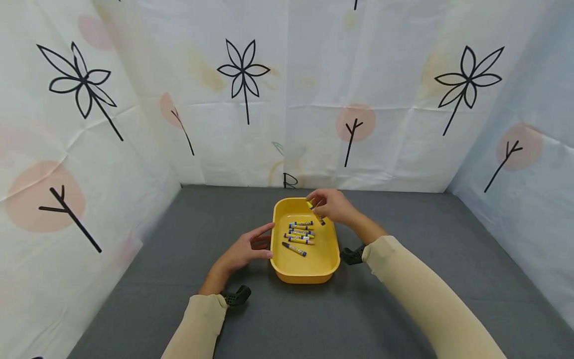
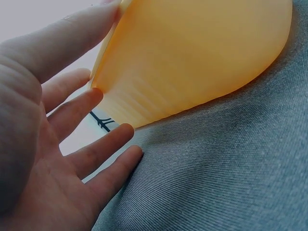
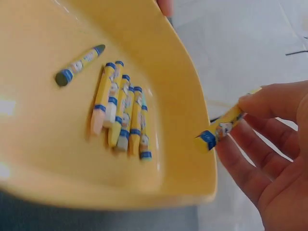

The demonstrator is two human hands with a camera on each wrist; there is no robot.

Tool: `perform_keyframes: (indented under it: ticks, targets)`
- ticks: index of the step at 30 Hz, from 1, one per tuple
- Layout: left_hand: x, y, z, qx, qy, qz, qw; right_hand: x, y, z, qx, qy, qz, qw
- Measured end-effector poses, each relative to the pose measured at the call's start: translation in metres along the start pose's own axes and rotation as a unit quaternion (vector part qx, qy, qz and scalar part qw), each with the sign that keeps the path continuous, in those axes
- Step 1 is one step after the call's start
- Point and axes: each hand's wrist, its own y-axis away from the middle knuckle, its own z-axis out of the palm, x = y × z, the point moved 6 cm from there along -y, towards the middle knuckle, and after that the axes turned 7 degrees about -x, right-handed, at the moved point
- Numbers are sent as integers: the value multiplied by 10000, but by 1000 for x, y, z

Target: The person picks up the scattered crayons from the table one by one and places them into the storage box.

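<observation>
My right hand (image 1: 334, 205) pinches a yellow-wrapped crayon (image 3: 224, 129) between thumb and fingers, above the far right part of a yellow plastic tray (image 1: 305, 267). The crayon slants, its blue-banded end pointing down in the right wrist view. Inside the tray, several crayons (image 3: 118, 103) in yellow wrappers with blue bands lie side by side. A dark crayon (image 1: 294, 249) lies apart from them, closer to the tray's near end. My left hand (image 1: 244, 252) rests against the tray's left side, with its thumb at the rim and its fingers spread in the left wrist view.
The tray stands on a grey cloth-covered table (image 1: 188, 234). Pale fabric (image 1: 309, 144) printed with flowers and twigs hangs behind the table and along both sides. Each wrist wears a dark band (image 1: 237, 296).
</observation>
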Motion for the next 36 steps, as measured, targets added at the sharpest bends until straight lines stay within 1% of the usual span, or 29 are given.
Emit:
perform_keyframes:
  ticks: [4,8,13,16,20,23,27,30,33,36]
  targets:
    - [0,-1,-1,3,37,-39,10000,-3,-7,16,-576,94,-25,9983]
    - [0,0,-1,-6,81,-51,10000,-3,-14,31,-1156,179,-134,9930]
    - [2,1,0,-17,108,-53,9999,-5,-17,45,-1645,164,-304,9858]
    - [8,2,1,-58,154,-72,9998,-5,-17,50,-1804,206,-308,9829]
    - [21,5,3,-138,68,-151,9998,-6,-16,48,-1728,246,-296,9842]
    - [26,6,3,-154,0,-175,9997,-4,-14,40,-1463,165,-195,9889]
    - [16,2,3,-97,36,-116,9999,3,-8,24,-989,-191,66,9949]
    - [5,-1,1,-37,-17,-73,10000,9,-1,10,-674,-391,183,9968]
    - [0,-2,0,10,-100,-43,9999,14,7,-2,-447,-443,263,9977]
    - [0,-1,-1,52,-141,-33,9999,22,15,-13,-245,-440,333,9982]
